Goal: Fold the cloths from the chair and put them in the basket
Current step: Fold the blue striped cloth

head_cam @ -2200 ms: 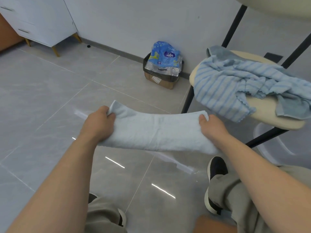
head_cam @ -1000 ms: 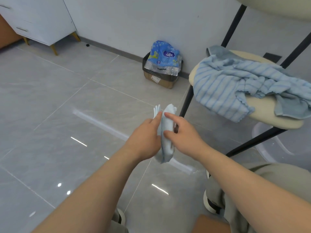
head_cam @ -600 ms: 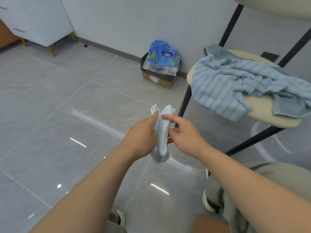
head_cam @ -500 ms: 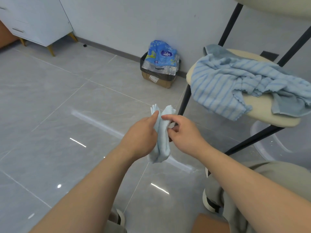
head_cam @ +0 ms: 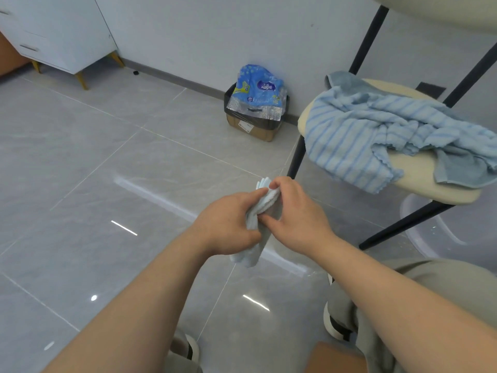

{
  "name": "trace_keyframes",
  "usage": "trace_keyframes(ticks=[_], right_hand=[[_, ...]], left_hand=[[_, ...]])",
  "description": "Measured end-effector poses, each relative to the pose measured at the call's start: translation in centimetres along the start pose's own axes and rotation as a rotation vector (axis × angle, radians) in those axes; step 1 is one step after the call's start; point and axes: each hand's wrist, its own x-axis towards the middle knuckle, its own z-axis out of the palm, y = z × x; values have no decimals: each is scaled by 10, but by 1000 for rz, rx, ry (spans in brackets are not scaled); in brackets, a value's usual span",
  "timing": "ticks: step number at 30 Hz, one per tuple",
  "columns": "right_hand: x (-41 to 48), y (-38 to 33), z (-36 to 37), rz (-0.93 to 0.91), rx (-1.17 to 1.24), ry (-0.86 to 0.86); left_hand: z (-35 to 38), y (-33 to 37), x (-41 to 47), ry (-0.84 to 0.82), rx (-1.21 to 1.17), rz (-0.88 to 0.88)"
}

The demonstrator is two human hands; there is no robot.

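A small pale blue cloth [head_cam: 251,255], folded into a narrow bundle, hangs upright between my hands at mid-frame. My left hand [head_cam: 228,224] grips it from the left and my right hand [head_cam: 295,216] pinches it from the right, fingers over its top. To the right stands the cream chair seat [head_cam: 419,168], carrying a striped blue cloth [head_cam: 357,135] and a plain grey-blue cloth [head_cam: 462,170] partly under it. A translucent basket [head_cam: 430,232] shows beneath the chair at the right edge.
Black chair legs [head_cam: 295,157] run down beside my hands. A cardboard box with a blue plastic pack [head_cam: 255,103] sits against the wall. A white cabinet [head_cam: 53,36] stands at far left. Grey floor tiles lie all around; my knees and shoes are below.
The cloth, held stretched out wide between my hands at first, has been brought together into a narrow bundle. In the last half second my right hand's fingers have closed over its top.
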Motion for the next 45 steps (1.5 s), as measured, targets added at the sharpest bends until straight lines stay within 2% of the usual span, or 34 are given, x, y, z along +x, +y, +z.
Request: trace_keyframes(ticks=[3,5,9,14,20,25,29,32,35,40,42,45], right_hand=[[2,4,1,-73,-126,118],[5,8,-1,-159,-199,114],[13,15,-6,-153,-117,-139],[23,9,-4,-140,-241,-327],[45,23,27,-173,-268,-479],[69,61,62,-157,-304,-582],[75,52,67,-175,-337,-723],[71,12,54,-140,-317,-811],[77,-65,11,-77,-231,-856],[111,-242,-98,27,-148,-895],[126,-313,-138,57,-103,-895],[151,-401,-183,89,-3,-837]], left_hand=[[0,-2,0,-31,17,-6],[0,-4,0,-27,50,-5],[2,-4,2,27,149,33],[2,-12,10,53,323,-1],[27,-66,25,-147,512,-161],[49,-115,51,-229,282,-217],[44,-127,38,-237,51,-334],[17,-123,6,-138,-234,-488],[-40,-96,-44,-44,-489,-658],[-211,-41,-128,173,-1012,-899],[-289,-25,-152,207,-1084,-885],[-396,-13,-170,230,-986,-789]])
